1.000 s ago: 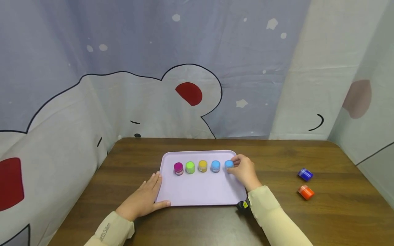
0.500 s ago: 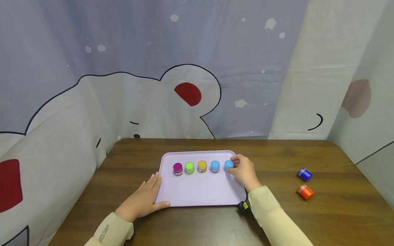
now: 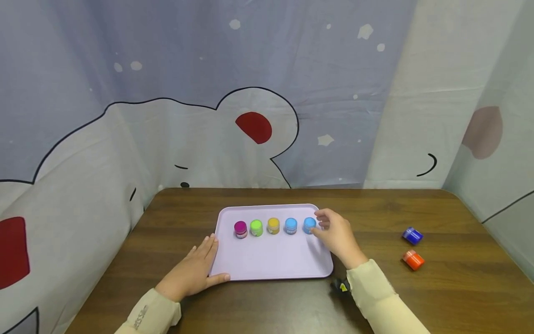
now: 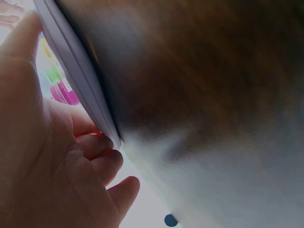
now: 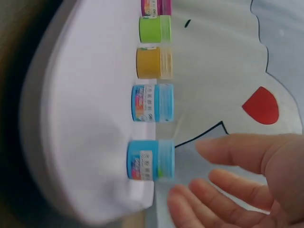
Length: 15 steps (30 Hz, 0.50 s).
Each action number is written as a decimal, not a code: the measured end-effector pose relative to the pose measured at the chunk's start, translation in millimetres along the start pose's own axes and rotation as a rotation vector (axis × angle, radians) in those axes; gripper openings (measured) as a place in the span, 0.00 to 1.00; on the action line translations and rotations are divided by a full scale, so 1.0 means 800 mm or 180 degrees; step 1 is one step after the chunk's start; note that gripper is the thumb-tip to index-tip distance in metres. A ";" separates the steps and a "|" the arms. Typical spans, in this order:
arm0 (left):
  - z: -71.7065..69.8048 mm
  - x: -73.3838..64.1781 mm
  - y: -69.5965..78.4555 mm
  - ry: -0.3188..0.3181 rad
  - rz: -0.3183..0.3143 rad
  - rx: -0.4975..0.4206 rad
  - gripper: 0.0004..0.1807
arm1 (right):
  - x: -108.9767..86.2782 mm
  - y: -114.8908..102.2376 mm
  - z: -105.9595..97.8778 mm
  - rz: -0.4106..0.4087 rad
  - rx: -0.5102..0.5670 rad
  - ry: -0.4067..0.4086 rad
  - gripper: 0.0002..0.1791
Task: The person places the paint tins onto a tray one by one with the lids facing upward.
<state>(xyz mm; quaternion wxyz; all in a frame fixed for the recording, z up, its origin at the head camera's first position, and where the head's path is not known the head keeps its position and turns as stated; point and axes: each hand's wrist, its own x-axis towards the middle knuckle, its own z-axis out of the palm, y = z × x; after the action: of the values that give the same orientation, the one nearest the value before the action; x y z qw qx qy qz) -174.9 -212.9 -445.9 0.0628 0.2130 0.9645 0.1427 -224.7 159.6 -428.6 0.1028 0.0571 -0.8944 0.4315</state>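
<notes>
A pale lilac tray (image 3: 271, 260) lies on the table with a row of small labelled jars along its far half. From left to right stand a magenta jar (image 3: 240, 230), a green jar (image 3: 256, 228), a yellow jar (image 3: 273, 226), a blue jar (image 3: 291, 226) and a second blue jar (image 3: 309, 225). My left hand (image 3: 193, 271) rests at the tray's left edge, fingers straight, thumb by the front corner. My right hand (image 3: 337, 234) is just right of the last blue jar. In the right wrist view, a gap shows between its spread fingers (image 5: 183, 209) and that jar.
A dark blue jar (image 3: 412, 235) and an orange jar (image 3: 413, 260) lie on their sides at the right of the wooden table (image 3: 375, 297). A printed curtain (image 3: 200, 139) hangs behind the table and along both sides.
My right hand has let go of the rightmost blue jar, spread its fingers and drawn slightly right. The left hand stays at the tray edge.
</notes>
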 end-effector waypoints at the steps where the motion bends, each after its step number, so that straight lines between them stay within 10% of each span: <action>1: 0.000 0.000 0.000 -0.0003 -0.0002 0.0002 0.56 | -0.003 0.000 -0.003 -0.0059 -0.0021 -0.0005 0.21; 15: -0.001 -0.001 0.000 -0.0013 0.0007 -0.0003 0.56 | -0.038 0.003 -0.076 -0.0935 -0.0648 -0.0242 0.14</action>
<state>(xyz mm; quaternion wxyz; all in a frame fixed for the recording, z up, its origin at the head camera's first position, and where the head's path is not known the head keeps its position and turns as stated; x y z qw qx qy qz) -174.2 -213.4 -445.2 0.0647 0.2143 0.9641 0.1427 -187.4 209.3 -400.2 0.1360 0.1927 -0.9187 0.3167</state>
